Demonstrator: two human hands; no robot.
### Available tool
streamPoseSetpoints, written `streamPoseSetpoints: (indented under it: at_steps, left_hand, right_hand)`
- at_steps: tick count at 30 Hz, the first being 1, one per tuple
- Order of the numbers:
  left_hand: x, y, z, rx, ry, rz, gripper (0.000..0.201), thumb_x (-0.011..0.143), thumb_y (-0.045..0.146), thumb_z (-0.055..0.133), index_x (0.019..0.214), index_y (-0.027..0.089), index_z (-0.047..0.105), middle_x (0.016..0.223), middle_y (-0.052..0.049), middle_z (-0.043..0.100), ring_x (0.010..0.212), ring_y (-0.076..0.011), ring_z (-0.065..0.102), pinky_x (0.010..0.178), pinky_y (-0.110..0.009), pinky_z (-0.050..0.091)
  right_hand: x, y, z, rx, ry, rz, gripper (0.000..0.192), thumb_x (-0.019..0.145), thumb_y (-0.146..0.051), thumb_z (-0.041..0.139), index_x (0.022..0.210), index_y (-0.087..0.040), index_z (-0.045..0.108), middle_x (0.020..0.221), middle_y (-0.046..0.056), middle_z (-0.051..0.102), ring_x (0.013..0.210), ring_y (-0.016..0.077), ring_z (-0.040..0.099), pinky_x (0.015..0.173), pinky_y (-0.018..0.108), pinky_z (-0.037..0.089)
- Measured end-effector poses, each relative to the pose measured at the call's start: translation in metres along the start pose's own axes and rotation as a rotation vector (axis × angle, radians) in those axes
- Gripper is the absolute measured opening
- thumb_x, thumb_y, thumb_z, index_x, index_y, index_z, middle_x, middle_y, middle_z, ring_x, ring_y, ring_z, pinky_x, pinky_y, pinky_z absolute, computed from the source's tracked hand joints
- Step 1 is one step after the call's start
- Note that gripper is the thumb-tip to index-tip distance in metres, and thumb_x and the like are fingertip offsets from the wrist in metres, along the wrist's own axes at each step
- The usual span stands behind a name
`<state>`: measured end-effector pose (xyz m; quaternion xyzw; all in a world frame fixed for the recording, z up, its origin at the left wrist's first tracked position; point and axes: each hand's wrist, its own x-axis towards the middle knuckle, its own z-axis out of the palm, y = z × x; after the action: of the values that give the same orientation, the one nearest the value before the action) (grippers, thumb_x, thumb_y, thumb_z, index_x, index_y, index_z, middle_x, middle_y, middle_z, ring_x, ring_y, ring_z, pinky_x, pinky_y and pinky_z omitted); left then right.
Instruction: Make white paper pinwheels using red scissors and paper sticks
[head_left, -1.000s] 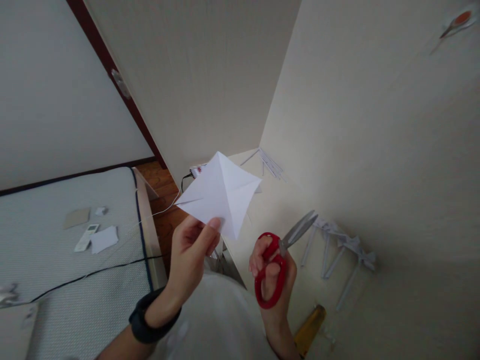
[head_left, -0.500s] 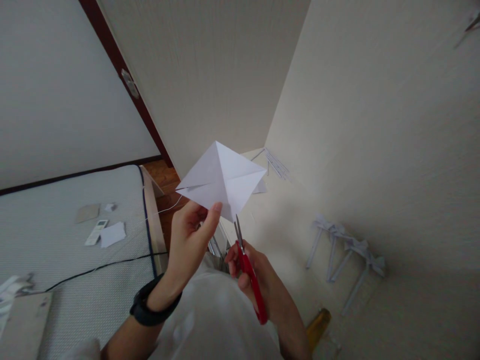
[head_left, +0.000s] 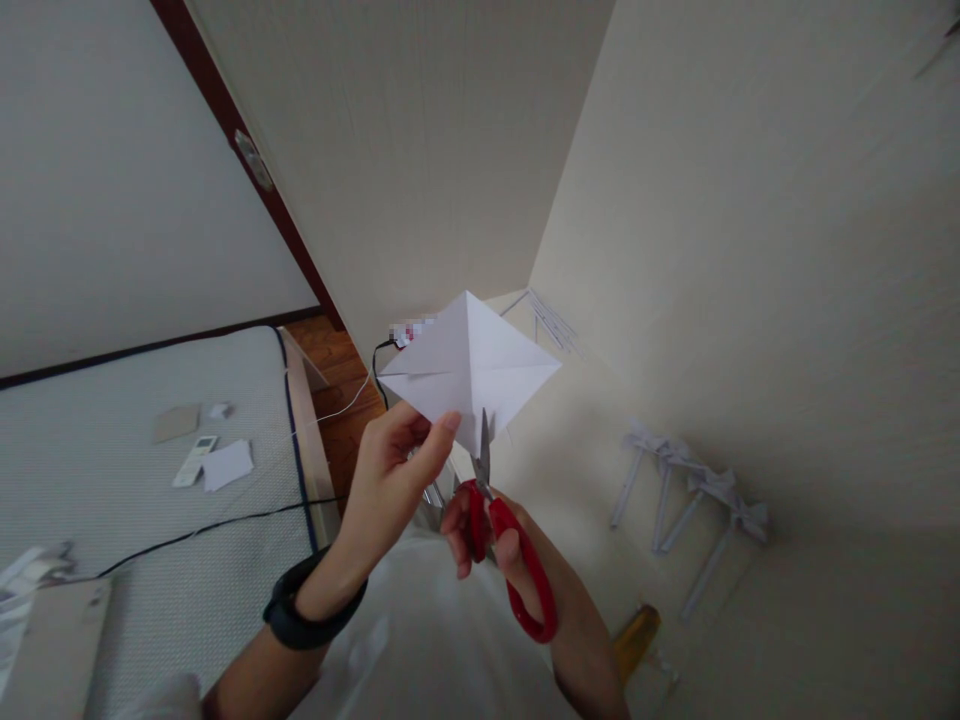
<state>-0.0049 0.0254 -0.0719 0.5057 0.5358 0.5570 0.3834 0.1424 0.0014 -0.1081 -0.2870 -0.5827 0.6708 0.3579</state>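
Folded white paper [head_left: 471, 372] sits pinched by its lower edge between your left hand's [head_left: 394, 470] thumb and fingers, held up in the air just above your right hand [head_left: 502, 550]. That right hand is closed through the red handles of the scissors [head_left: 504, 545], blades pointing up and touching the paper's bottom corner. You look to be at the start of a cut; next, steady the paper and guide the blades along the fold.
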Motion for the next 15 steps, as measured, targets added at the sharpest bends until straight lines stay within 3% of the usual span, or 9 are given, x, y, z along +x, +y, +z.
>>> streamPoseSetpoints:
  at_steps: [6, 15]
  left_hand:
    - [-0.0003, -0.0026, 0.0010, -0.004, 0.040, -0.026, 0.027, 0.086, 0.030, 0.062, 0.064, 0.020, 0.051, 0.048, 0.008, 0.040, 0.041, -0.0074, 0.031, 0.039, -0.022, 0.022]
    - [-0.0001, -0.0008, -0.0002, -0.004, -0.013, -0.016, 0.027, 0.088, 0.029, 0.059, 0.065, 0.020, 0.050, 0.048, 0.008, 0.040, 0.042, -0.0071, 0.033, 0.040, -0.021, 0.025]
  right_hand:
    - [-0.0006, 0.0041, 0.0003, -0.048, -0.020, -0.048, 0.065, 0.084, -0.083, 0.029, 0.088, -0.023, 0.054, 0.069, 0.000, 0.051, 0.060, 0.0164, 0.046, 0.060, 0.030, 0.042]
    - [0.0017, -0.0015, 0.0036, -0.056, 0.009, -0.044, 0.064, 0.083, -0.083, 0.030, 0.084, -0.025, 0.054, 0.069, 0.000, 0.051, 0.060, 0.0165, 0.046, 0.060, 0.029, 0.045]
